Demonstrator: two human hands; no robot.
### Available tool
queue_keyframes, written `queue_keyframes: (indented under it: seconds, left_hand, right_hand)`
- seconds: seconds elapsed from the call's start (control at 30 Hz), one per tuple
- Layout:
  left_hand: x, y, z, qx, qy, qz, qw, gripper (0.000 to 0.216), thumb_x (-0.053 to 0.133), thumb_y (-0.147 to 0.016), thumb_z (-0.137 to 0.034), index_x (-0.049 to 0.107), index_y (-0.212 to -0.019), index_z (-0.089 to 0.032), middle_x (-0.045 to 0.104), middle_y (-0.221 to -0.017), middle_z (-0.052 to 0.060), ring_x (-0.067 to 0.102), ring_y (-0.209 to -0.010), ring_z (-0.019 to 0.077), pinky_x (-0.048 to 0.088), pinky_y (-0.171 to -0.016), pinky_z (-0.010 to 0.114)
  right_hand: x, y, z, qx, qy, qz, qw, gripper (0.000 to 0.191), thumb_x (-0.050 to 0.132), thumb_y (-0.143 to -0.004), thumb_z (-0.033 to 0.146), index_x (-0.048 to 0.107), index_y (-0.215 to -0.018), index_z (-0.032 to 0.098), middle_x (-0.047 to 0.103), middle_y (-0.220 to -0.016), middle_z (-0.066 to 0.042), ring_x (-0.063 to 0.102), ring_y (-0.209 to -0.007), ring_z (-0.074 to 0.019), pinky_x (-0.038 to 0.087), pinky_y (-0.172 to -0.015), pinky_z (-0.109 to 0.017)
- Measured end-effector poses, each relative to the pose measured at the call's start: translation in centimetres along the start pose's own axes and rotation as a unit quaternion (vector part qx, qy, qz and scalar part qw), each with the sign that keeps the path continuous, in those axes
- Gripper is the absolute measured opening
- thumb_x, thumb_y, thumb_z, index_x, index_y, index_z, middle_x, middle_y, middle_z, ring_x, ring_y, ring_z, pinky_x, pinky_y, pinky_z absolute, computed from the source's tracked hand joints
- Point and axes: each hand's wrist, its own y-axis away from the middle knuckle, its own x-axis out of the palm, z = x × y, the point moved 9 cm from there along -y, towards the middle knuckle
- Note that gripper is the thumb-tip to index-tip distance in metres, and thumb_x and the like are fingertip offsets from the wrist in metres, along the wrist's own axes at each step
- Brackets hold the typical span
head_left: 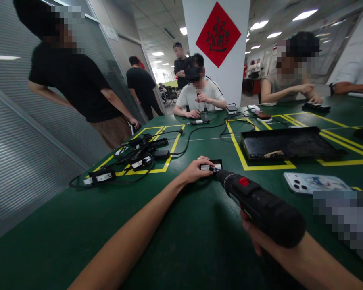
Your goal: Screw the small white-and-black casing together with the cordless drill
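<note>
My right hand [251, 229] is wrapped round the grip of a black cordless drill [263, 205] with a red switch on top. The drill's body hides much of that hand. Its chuck points away from me, and the front end meets a small black box with a white label [219, 164]. Fingers of my left hand [198, 170] are closed over the left part of this box, holding it on the table. The exact spot where the drill's tip touches is too small to make out.
Black power adapters with tangled cables [139, 155] lie at the left of the green table [169, 241]. A black metal tray [290, 141] stands at the right, behind a phone [317, 182]. Across the table sits a person [210, 94]; another person [75, 80] stands at the left.
</note>
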Motion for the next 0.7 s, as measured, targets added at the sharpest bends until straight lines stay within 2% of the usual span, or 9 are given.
queue_keyframes:
  seconds: [0.07,0.17,0.33,0.43,0.57,0.63,0.7]
  left_hand:
    - [0.0,0.0,-0.1,0.001,0.001,0.001,1.0,0.03,0.069,-0.069,-0.023,0.067,-0.099,-0.018,0.054,-0.106,0.007,0.049,-0.108,0.0185,0.036,-0.098,0.033]
    - [0.0,0.0,-0.2,0.001,0.005,-0.001,1.0,0.03,0.069,-0.069,-0.023,0.067,-0.099,-0.017,0.054,-0.106,0.007,0.049,-0.107,0.0186,0.036,-0.098,0.033]
    - [0.0,0.0,-0.5,0.003,0.004,-0.004,1.0,0.03,0.069,-0.069,-0.021,0.067,-0.098,-0.017,0.054,-0.105,0.007,0.05,-0.106,0.0182,0.037,-0.097,0.033]
    - [0.0,0.1,-0.6,0.006,0.001,-0.004,1.0,0.03,0.068,-0.069,-0.021,0.067,-0.098,-0.017,0.054,-0.103,0.007,0.051,-0.102,0.0179,0.038,-0.095,0.032]
    - [0.0,0.1,-0.8,0.004,-0.005,-0.005,1.0,0.029,0.068,-0.069,-0.022,0.067,-0.098,-0.018,0.055,-0.101,0.006,0.052,-0.099,0.0175,0.04,-0.093,0.033]
    - [0.0,0.1,-0.8,0.002,-0.006,-0.007,1.0,0.029,0.068,-0.069,-0.022,0.067,-0.098,-0.018,0.055,-0.102,0.006,0.052,-0.1,0.0177,0.039,-0.094,0.033]
    - [0.0,0.1,-0.7,0.001,-0.005,-0.009,1.0,0.029,0.068,-0.069,-0.022,0.067,-0.098,-0.017,0.055,-0.102,0.006,0.052,-0.101,0.0178,0.039,-0.094,0.033]
  right_hand:
    - [0.3,0.2,0.3,-0.033,-0.008,0.022,0.999,0.056,0.049,-0.063,0.034,0.048,-0.116,0.015,0.049,-0.041,0.008,0.046,-0.029,-0.0134,0.041,-0.033,-0.026]
    - [0.4,0.6,0.3,-0.04,-0.015,0.044,0.998,0.074,0.049,-0.059,0.04,0.038,-0.127,0.012,0.055,-0.05,0.005,0.048,-0.032,-0.0136,0.043,-0.033,-0.027]
    - [0.5,0.6,0.3,-0.016,-0.022,0.034,0.999,0.08,0.045,-0.055,0.045,0.038,-0.127,0.011,0.05,-0.043,0.007,0.046,-0.031,-0.0146,0.042,-0.032,-0.027]
    - [0.3,0.6,0.3,-0.017,-0.014,0.031,0.999,0.067,0.047,-0.058,0.044,0.045,-0.117,0.013,0.046,-0.037,0.009,0.047,-0.031,-0.0154,0.042,-0.033,-0.027]
    - [0.2,0.9,1.0,-0.059,-0.009,0.081,0.995,0.027,0.049,-0.069,0.041,0.053,-0.086,0.021,0.049,-0.04,0.007,0.051,-0.037,-0.0151,0.045,-0.04,-0.028]
    - [0.0,1.3,1.4,-0.068,0.0,0.102,0.992,0.021,0.053,-0.07,0.041,0.055,-0.079,0.023,0.051,-0.043,0.006,0.054,-0.042,-0.0156,0.046,-0.043,-0.027]
    - [-0.3,1.7,1.6,-0.048,0.024,0.113,0.992,0.019,0.054,-0.071,0.041,0.057,-0.077,0.023,0.054,-0.049,0.004,0.056,-0.048,-0.0162,0.046,-0.044,-0.027]
